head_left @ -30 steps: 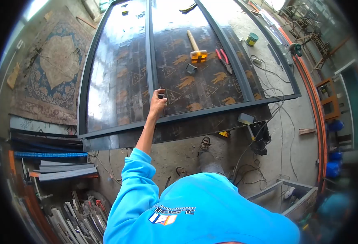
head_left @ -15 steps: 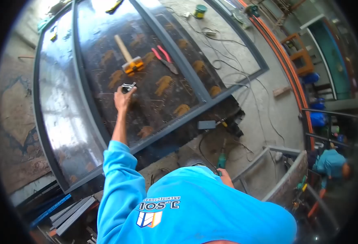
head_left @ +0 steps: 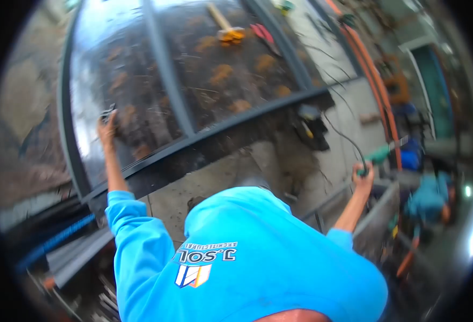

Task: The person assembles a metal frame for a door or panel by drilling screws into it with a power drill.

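Observation:
My left hand (head_left: 106, 134) is closed on a small metal piece (head_left: 107, 113), too blurred to name, over the dark panel (head_left: 134, 80) at the left. Out to the right, my right hand (head_left: 363, 174) grips a green corded power tool (head_left: 378, 155) with a long tip pointing away. Grey metal bars (head_left: 166, 70) frame the panel. On its far part lie a mallet (head_left: 230, 36) with a yellow head and red-handled pliers (head_left: 266, 37).
A metal frame (head_left: 384, 206) stands below my right hand. A black cord (head_left: 346, 138) runs to the tool. Orange bars (head_left: 373, 80) extend along the right. A co-worker (head_left: 430, 198) in blue is at the far right. Metal profiles (head_left: 81, 257) lie at the lower left.
My left hand has shifted left, still closed on the metal piece. My right hand has come out from beside my body and lifted the green tool to the right. The view has shifted.

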`<move>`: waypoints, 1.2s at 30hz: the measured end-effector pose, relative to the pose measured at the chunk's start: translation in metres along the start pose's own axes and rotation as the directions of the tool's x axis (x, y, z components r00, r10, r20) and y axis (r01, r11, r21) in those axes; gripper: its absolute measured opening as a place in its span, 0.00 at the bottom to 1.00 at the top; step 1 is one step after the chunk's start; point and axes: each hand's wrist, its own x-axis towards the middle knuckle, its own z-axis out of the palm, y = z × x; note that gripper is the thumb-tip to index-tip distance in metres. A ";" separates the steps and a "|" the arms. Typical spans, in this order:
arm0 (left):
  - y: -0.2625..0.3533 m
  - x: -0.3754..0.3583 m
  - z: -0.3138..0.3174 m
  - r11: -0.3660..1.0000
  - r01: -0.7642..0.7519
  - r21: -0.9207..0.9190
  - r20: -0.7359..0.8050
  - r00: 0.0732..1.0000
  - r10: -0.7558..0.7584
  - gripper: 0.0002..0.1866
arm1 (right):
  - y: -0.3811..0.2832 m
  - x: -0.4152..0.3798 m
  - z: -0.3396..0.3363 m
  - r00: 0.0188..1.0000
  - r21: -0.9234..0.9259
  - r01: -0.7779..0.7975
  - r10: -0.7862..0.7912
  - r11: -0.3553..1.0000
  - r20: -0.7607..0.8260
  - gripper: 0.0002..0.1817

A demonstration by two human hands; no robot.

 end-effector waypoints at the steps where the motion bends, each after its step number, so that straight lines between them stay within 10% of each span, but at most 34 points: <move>1: 0.003 0.006 -0.010 0.980 0.088 0.179 0.017 0.996 -0.092 0.25 | -0.008 -0.071 0.053 0.972 -0.248 0.231 -0.236 0.941 0.012 0.07; 4: -0.010 -0.007 -0.023 1.000 0.027 -0.006 0.061 0.998 -0.027 0.29 | -0.096 -0.187 0.079 0.947 -0.255 0.314 -0.284 0.914 0.150 0.07; 6: -0.009 -0.027 -0.030 0.997 0.021 0.070 0.120 0.992 -0.029 0.30 | -0.136 -0.278 0.100 0.775 -0.416 0.625 -0.587 0.660 0.233 0.08; 11: -0.020 -0.033 -0.031 0.990 0.001 0.140 0.145 0.989 -0.022 0.30 | -0.222 -0.460 0.149 0.462 -0.638 0.759 -0.797 0.128 0.389 0.20; 15: -0.035 -0.026 -0.032 0.937 -0.202 0.285 0.069 0.979 0.190 0.25 | -0.362 -0.505 0.131 0.654 -0.611 0.730 -0.573 0.306 0.494 0.18; 17: -0.039 -0.026 -0.042 0.983 -0.124 0.137 0.160 0.982 0.102 0.30 | -0.266 -0.510 0.216 0.749 -0.563 0.611 -0.176 0.557 0.639 0.19; 21: -0.036 -0.037 -0.060 0.960 -0.070 0.272 0.112 0.993 0.041 0.34 | -0.152 -0.436 0.328 0.535 -0.639 0.197 0.465 0.744 0.705 0.20; 22: -0.029 -0.046 -0.071 0.981 -0.063 0.182 0.126 0.991 0.040 0.32 | -0.117 -0.403 0.331 0.387 -0.524 0.083 0.457 0.848 0.801 0.28; 25: 0.023 -0.109 -0.114 0.996 -0.083 0.046 0.006 0.997 0.082 0.26 | 0.009 -0.341 0.372 0.417 -0.501 0.217 0.385 0.838 0.824 0.30; 29: 0.026 -0.214 -0.189 0.999 -0.050 -0.005 -0.272 0.961 0.047 0.27 | 0.193 -0.256 0.399 0.349 -0.668 -0.236 0.703 0.706 0.620 0.24; 32: -0.031 -0.314 -0.251 0.987 0.071 -0.143 -0.615 0.775 -0.145 0.27 | 0.327 -0.223 0.395 0.232 -0.719 -0.526 0.891 0.453 0.392 0.15; 36: -0.103 -0.476 -0.278 0.813 0.510 -0.280 -0.817 0.318 -0.481 0.29 | 0.475 -0.236 0.373 0.269 -0.807 -0.474 0.930 0.352 0.248 0.09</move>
